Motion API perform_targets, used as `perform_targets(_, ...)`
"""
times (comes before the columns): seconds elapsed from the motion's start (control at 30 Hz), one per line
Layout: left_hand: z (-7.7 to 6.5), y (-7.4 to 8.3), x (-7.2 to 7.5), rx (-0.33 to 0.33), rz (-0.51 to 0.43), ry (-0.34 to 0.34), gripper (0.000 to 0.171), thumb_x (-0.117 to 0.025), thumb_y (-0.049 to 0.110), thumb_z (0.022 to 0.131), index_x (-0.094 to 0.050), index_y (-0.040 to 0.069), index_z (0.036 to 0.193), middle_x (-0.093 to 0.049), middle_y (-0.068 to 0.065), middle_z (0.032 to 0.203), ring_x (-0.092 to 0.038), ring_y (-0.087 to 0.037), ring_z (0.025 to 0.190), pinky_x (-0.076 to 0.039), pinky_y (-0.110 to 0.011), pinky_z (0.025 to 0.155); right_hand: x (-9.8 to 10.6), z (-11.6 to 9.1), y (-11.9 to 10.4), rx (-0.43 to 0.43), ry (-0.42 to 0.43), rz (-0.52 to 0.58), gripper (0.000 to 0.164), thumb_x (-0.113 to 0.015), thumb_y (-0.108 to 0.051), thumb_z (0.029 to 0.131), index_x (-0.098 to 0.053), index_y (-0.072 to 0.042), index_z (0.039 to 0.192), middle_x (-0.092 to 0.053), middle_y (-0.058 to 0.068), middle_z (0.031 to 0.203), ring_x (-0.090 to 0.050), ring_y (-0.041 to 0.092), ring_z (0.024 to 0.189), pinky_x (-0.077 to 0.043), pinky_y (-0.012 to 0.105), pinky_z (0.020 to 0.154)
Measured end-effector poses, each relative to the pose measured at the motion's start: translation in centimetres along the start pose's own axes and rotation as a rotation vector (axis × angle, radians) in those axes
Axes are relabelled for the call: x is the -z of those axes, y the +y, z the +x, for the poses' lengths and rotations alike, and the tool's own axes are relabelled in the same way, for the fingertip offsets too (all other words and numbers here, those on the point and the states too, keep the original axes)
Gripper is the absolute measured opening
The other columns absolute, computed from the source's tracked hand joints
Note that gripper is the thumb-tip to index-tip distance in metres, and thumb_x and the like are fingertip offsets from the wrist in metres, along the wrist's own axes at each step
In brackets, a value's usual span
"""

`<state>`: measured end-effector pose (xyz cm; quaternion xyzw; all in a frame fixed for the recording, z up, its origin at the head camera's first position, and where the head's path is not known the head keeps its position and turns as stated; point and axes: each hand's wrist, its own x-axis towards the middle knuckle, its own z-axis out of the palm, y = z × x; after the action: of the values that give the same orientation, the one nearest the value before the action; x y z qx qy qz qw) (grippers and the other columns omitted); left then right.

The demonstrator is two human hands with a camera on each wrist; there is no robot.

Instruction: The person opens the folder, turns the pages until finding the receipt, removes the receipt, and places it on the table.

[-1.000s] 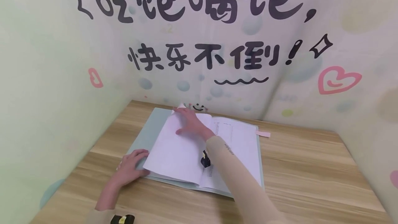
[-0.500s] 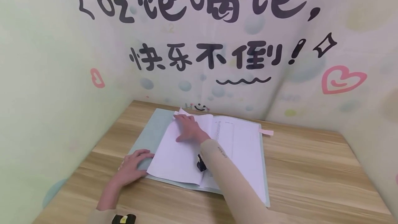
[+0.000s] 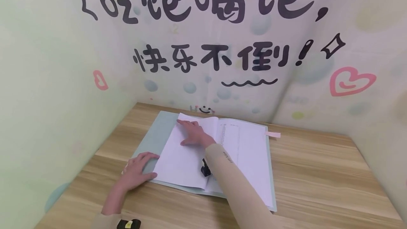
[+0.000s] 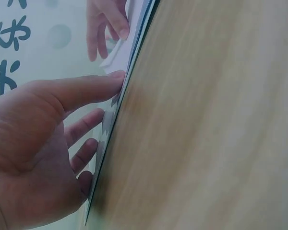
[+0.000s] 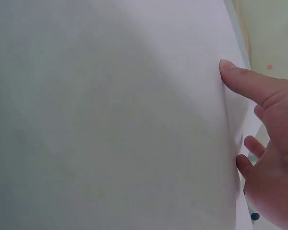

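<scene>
An open book or folder of white sheets lies on the wooden table in the head view, its pale blue cover (image 3: 160, 126) showing at the left. My right hand (image 3: 194, 133) reaches across and rests its spread fingers on the blank left page (image 3: 178, 163), near that page's upper left edge. Printed lines show on the right page (image 3: 251, 158), partly hidden by my right sleeve. At the cover's lower left corner rests my left hand (image 3: 137, 172); in the left wrist view its thumb (image 4: 93, 91) touches the edge, fingers apart.
A pink tab (image 3: 273, 134) sticks out past the book's right edge. The wooden table (image 3: 324, 172) extends to the right. Walls with black lettering (image 3: 213, 57) and pink hearts stand behind and at the left.
The raised upper left corner of the page has come down flat under my right hand. That hand has moved slightly down the page. My left hand stays almost where it was.
</scene>
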<state>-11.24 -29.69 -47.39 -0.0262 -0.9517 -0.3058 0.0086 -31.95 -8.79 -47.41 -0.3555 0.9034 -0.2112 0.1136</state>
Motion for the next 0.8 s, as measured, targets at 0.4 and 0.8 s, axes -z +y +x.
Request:
perform_targets(0.4, 0.3, 0.0, -0.1, -0.025, 0.035, -0.005, 0.048, -0.075, 0.028, 0.084, -0.063, 0.022, 0.131, -0.046, -0.014, 0.143, -0.037, -0.052, 0.123, -0.036, -0.069, 0.087, 0.5, -0.4, -0.3, -0.059, -0.074, -0.120, 0.063, -0.070, -0.039, 0.090, -0.044, -0.038, 0.147, -0.035, -0.009, 0.160, -0.030, 0.028, 0.143, -0.025, 0.053, 0.111)
perform_targets(0.8, 0.1, 0.2, -0.1, 0.002, 0.047, -0.029, 0.050, -0.076, 0.030, 0.084, -0.063, 0.025, 0.131, -0.046, -0.013, 0.143, -0.037, -0.052, 0.123, -0.037, -0.069, 0.088, 0.4, -1.1, -0.6, -0.067, -0.087, -0.114, 0.058, -0.069, -0.038, 0.091, -0.047, -0.039, 0.145, -0.035, -0.011, 0.160, -0.030, 0.027, 0.145, -0.025, 0.052, 0.114)
